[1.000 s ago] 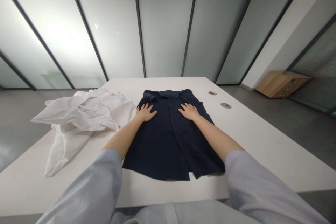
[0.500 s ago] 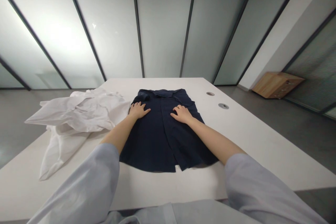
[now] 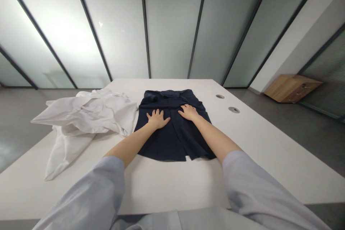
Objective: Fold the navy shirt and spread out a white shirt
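Observation:
A dark navy skirt (image 3: 167, 140) lies flat on the white table (image 3: 172, 183), its waistband toward the far edge and a slit in its near hem. My left hand (image 3: 157, 119) rests on the skirt left of its middle, fingers spread. Right of the middle, my right hand (image 3: 189, 112) presses on the cloth, its fingers stretched out. Neither hand grips the fabric. Below the waistband a crosswise ridge shows in the cloth. Left of the skirt lies a loose, crumpled heap of white clothing (image 3: 102, 113), partly touching the skirt's side.
Two round cable holes, a far one (image 3: 220, 96) and a nearer one (image 3: 234, 110), are set in the table's right side. A wooden cabinet (image 3: 291, 88) stands on the floor at the right. Frosted glass panels (image 3: 172, 25) rise behind the table.
My left hand has moved inward from the skirt's left side. The skirt's near hem has shifted away from me, and a ridge has formed across the cloth. The view has turned slightly left.

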`<state>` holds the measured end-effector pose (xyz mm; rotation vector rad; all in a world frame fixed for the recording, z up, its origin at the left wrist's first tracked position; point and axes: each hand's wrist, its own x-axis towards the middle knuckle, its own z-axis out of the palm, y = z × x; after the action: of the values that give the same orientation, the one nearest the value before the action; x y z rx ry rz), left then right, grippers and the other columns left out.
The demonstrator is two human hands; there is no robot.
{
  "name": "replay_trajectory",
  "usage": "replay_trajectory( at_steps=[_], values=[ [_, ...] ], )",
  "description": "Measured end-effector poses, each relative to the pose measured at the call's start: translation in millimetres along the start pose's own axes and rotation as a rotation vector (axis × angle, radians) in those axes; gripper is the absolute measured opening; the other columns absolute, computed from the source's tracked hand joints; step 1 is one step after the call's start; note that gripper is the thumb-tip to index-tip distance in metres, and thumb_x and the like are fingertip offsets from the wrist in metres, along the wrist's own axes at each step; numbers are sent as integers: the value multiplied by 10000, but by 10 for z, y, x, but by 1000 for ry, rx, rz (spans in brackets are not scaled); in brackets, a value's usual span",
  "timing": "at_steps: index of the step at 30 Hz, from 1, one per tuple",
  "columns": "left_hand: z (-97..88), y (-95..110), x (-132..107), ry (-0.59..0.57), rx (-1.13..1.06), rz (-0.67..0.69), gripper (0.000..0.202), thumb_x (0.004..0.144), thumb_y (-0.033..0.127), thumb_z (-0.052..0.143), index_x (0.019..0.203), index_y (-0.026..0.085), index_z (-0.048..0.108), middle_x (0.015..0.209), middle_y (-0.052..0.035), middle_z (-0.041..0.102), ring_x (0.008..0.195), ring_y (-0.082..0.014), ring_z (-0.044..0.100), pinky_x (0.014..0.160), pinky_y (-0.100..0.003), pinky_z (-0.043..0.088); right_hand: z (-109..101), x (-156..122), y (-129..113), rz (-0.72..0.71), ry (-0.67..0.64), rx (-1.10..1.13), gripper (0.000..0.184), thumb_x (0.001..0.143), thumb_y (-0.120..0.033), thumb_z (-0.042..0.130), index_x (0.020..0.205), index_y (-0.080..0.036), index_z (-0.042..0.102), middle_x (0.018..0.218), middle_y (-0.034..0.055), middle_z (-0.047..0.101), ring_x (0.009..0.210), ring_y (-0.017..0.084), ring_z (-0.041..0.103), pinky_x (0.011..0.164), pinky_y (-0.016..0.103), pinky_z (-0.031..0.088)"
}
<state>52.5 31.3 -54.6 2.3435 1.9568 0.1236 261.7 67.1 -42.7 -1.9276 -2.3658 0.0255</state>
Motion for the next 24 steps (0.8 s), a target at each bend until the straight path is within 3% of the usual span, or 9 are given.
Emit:
replay_trajectory(
  at_steps=[4, 8, 11, 13, 15, 18, 21, 24],
  values=[
    [23, -141, 251, -10, 17, 3, 788, 866, 705, 219, 1479, 222, 325, 1573, -133, 239, 1425, -380, 189, 1082, -664, 174, -28, -65, -98, -27, 28, 6, 515, 948, -493, 364, 1343, -199, 513, 1399, 154, 478, 1271, 324, 439, 1022, 476, 359],
    [2, -240, 392, -2, 27, 33, 784, 863, 709, 246, 1465, 217, 351, 1564, -130, 264, 1415, -380, 219, 1085, -642, 200, 38, -152, -123, -24, -74, 40, 587, 945, -577, 312, 1402, -241, 464, 1489, 128, 390, 1347, 334, 357, 1070, 532, 293],
    [-35, -237, 332, 113, 34, 88, 661, 893, 616, 341, 1368, 175, 472, 1467, -161, 416, 1341, -353, 360, 1086, -568, 261, 93, -144, -63, -26, -98, 48, 625, 949, -591, 278, 1466, -253, 371, 1559, 104, 278, 1422, 316, 232, 1114, 561, 200],
    [-68, -188, 242, 216, 34, 172, 507, 910, 509, 400, 1246, 165, 561, 1325, -158, 543, 1245, -315, 468, 1058, -484, 328, 113, -106, -19, -29, -94, 47, 630, 953, -584, 268, 1477, -246, 352, 1566, 106, 262, 1432, 304, 212, 1120, 556, 189],
    [-97, -105, 151, 243, 5, 258, 381, 918, 444, 418, 1085, 174, 629, 1158, -132, 627, 1124, -278, 556, 986, -408, 398, 121, -65, 7, -28, -85, 44, 627, 953, -580, 274, 1475, -244, 360, 1563, 110, 270, 1430, 302, 221, 1116, 548, 204],
    [-118, 54, 53, 140, -119, 249, 378, 901, 497, 446, 870, 187, 660, 953, -93, 677, 934, -241, 631, 838, -338, 463, 127, -32, 15, -24, -69, 45, 623, 951, -579, 286, 1471, -246, 370, 1559, 110, 282, 1428, 300, 227, 1118, 533, 209],
    [-111, 201, -1, 6, -269, 150, 385, 784, 572, 599, 833, 195, 658, 854, -56, 684, 837, -229, 647, 727, -302, 477, 134, -31, 8, -21, -63, 49, 620, 952, -586, 275, 1468, -256, 374, 1559, 101, 284, 1431, 291, 224, 1122, 521, 205],
    [-93, 281, -38, -58, -377, 157, 249, 744, 433, 679, 802, 193, 650, 822, -33, 682, 812, -214, 647, 710, -287, 481, 141, -39, 8, -15, -63, 46, 614, 954, -585, 272, 1468, -266, 373, 1560, 91, 285, 1431, 287, 225, 1125, 516, 205]
  ],
)
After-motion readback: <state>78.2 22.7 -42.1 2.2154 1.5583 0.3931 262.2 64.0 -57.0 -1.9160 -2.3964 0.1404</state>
